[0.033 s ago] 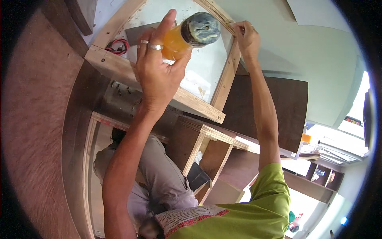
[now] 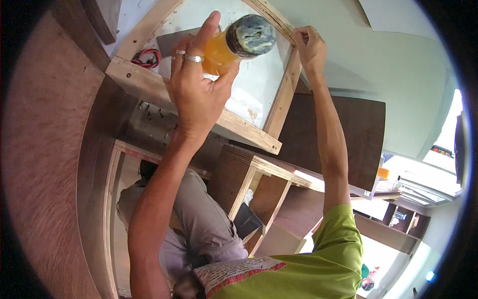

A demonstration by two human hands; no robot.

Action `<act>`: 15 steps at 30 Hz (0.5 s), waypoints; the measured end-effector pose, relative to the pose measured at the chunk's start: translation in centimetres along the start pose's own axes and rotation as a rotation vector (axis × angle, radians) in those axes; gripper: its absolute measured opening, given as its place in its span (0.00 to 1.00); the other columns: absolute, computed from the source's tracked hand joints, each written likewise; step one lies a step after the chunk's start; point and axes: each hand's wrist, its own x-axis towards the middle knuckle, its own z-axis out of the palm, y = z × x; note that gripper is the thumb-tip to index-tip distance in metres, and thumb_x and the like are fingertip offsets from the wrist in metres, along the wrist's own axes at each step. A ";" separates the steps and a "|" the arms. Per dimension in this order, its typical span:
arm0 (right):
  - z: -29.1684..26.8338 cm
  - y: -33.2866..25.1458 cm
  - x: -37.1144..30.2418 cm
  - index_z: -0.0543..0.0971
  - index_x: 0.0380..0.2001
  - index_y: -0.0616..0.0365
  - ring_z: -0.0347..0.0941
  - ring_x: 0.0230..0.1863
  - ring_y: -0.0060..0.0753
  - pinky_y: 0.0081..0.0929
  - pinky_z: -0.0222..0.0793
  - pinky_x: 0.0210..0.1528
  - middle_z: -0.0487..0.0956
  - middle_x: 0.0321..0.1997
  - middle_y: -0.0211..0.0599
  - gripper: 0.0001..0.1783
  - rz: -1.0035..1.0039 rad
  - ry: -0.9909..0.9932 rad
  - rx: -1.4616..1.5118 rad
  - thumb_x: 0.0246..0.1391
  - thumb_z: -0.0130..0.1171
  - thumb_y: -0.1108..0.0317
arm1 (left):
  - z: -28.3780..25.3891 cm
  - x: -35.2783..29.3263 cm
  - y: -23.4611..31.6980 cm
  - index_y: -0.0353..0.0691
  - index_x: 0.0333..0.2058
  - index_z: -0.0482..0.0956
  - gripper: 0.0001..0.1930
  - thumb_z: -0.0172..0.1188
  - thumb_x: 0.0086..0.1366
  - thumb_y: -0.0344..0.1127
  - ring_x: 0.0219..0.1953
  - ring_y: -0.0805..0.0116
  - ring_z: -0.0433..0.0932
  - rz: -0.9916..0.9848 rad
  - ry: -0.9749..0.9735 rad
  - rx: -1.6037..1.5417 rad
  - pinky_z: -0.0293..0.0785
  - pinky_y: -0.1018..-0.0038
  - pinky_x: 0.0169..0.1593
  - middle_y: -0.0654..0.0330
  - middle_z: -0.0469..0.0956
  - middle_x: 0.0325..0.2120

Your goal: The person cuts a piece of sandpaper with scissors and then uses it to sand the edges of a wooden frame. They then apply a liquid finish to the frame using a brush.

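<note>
My left hand (image 2: 199, 94), with rings on its fingers, is wrapped round a yellow-orange bottle (image 2: 219, 56). The bottle's dark round end, smeared with pale residue, is tilted up and to the right. Beneath it lies an open wooden frame (image 2: 186, 104) with a white panel (image 2: 249, 94) inside. At the frame's right strip (image 2: 271, 17), my right hand (image 2: 311, 52) has its fingertips pinched together; whatever they hold is hidden. The bottle's other end cannot be seen behind my left fingers.
Inside the frame's left corner rest a coiled red and black cable (image 2: 148, 58) and a grey flat piece (image 2: 172, 42). A dark brown panel (image 2: 343, 129) stands to the right. Below are wooden cabinet compartments (image 2: 269, 199), beside my bent leg (image 2: 199, 214). A large brown board (image 2: 45, 149) curves along the left.
My right hand has shifted very slightly to the right at the frame's strip. My left hand and the bottle stay in place.
</note>
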 end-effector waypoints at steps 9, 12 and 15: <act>1.5 0.5 -0.7 0.81 0.33 0.55 0.81 0.33 0.44 0.35 0.75 0.35 0.83 0.32 0.42 0.07 0.062 -0.109 -0.013 0.56 0.62 0.64 | -0.2 0.0 -0.1 0.47 0.61 0.72 0.38 0.73 0.48 0.25 0.44 0.62 0.78 0.003 -0.029 0.040 0.79 0.67 0.45 0.56 0.77 0.43; 1.7 0.8 -0.8 0.81 0.33 0.55 0.81 0.32 0.43 0.35 0.75 0.34 0.83 0.31 0.41 0.07 0.004 -0.063 -0.067 0.56 0.62 0.64 | -0.1 0.0 -0.1 0.47 0.61 0.72 0.39 0.74 0.48 0.25 0.45 0.62 0.77 0.031 -0.039 0.060 0.79 0.67 0.45 0.56 0.77 0.43; 1.5 0.6 -0.6 0.81 0.34 0.55 0.81 0.31 0.43 0.35 0.75 0.33 0.83 0.31 0.40 0.07 -0.008 -0.021 -0.074 0.56 0.63 0.64 | -0.1 0.0 -0.2 0.47 0.61 0.72 0.39 0.74 0.48 0.25 0.45 0.62 0.77 0.038 -0.027 0.045 0.79 0.67 0.45 0.57 0.77 0.43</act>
